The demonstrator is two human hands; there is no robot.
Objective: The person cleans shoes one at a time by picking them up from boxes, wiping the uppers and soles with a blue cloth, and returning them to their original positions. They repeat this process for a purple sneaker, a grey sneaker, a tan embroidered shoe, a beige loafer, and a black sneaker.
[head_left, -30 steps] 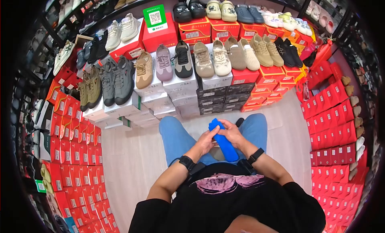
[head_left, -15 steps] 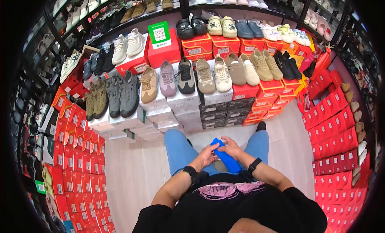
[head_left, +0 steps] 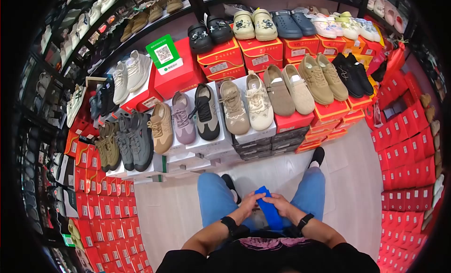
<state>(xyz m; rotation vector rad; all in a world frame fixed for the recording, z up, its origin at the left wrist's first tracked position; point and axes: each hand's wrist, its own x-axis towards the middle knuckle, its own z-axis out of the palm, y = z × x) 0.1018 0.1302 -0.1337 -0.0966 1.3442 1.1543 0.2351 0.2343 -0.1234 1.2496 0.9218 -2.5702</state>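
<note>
A long, flat, bright blue piece, cloth-like in look, lies between my hands above my lap. Its lower end reaches toward my black shirt. My left hand is closed on its upper left edge, the thumb near the top. From the other side, my right hand grips the upper right edge, fingers partly hidden behind it. Both hands touch the piece close to its top end. Its exact kind cannot be made out.
In front of my knees, paired shoes stand on stacked shoe boxes. Red boxes are piled at the left, more red boxes at the right. A green QR-code sign stands on a red box. Pale floor surrounds my feet.
The view has shifted and tilted, so the shoe display looks nearer. My right hand's fingers, raised over the top of the blue piece before, now hold its right side. The piece stands more upright.
</note>
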